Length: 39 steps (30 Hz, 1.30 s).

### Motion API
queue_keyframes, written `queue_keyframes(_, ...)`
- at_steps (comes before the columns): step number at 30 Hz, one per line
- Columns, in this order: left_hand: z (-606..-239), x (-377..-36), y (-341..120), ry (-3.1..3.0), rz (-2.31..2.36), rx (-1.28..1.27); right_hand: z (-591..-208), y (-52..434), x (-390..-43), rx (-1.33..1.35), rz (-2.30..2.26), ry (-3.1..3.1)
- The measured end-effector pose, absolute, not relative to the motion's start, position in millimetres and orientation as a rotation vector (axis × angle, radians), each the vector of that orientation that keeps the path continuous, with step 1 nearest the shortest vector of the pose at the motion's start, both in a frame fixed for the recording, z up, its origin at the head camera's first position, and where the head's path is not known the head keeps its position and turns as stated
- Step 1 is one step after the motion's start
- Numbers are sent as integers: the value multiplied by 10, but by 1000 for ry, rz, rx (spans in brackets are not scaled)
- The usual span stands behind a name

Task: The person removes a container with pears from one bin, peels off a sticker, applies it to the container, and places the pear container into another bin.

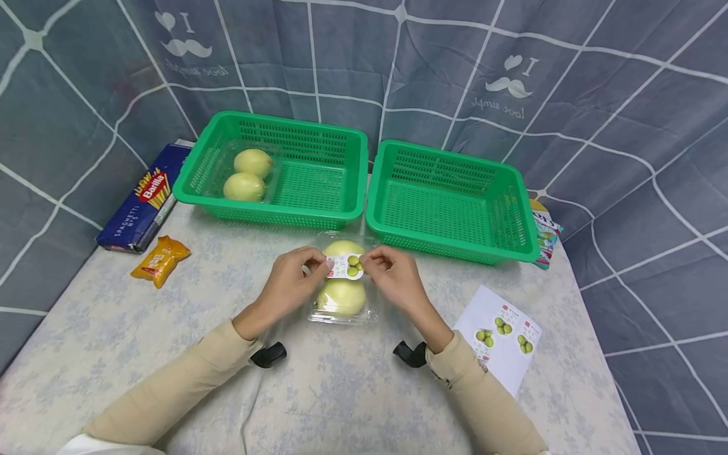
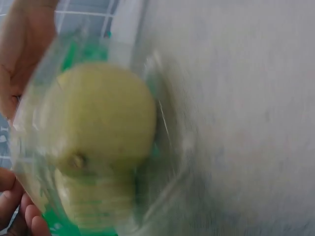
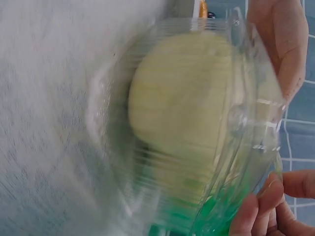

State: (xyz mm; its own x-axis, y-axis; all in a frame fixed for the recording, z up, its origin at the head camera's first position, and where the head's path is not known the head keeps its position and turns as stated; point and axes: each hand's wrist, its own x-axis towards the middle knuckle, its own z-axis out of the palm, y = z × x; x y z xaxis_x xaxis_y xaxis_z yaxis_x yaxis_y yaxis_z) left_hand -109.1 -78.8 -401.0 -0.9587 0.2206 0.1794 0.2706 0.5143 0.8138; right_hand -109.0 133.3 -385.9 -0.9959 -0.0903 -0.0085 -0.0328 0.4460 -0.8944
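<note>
So the worktop (image 1: 352, 392) has a pale cloth with a faint blue-grey floral print, and grey-blue sheets with a white grid and little moustache prints hang on three sides like a booth.

Near the middle sits a clear plastic clamshell box holding two pale yellow-green round fruits (image 1: 342, 296). Its long axis runs from the near edge toward the far edge, one fruit behind the other. Both hands are on a small white sticker label with green fruit printed on it (image 1: 345, 266), which lies across the top of the box: the left hand (image 1: 289, 285) pinches the label's left end, and the right hand (image 1: 394, 278) pinches its right end. Wrist views are blurry, just fruit and plastic up close.

Toward the right edge lies a white sheet of similar fruit stickers (image 1: 502, 335). Near the left edge there's a small orange snack packet (image 1: 160, 260), then a dark blue Barilla spaghetti box (image 1: 145, 197) toward the far left corner.

Along the far edge are two green plastic mesh baskets side by side. The left basket (image 1: 318, 218) holds another clear box with two fruits (image 1: 248, 175). A colourful packet (image 1: 547, 237) pokes out behind the right basket (image 1: 449, 243).
</note>
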Motion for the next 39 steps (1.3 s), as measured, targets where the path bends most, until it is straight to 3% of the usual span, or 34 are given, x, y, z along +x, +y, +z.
queue_keyframes(39, -4134, -1192, -736, -2717, -1096, -491, -3989, 1292, -1167, -289, -1302, 2935)
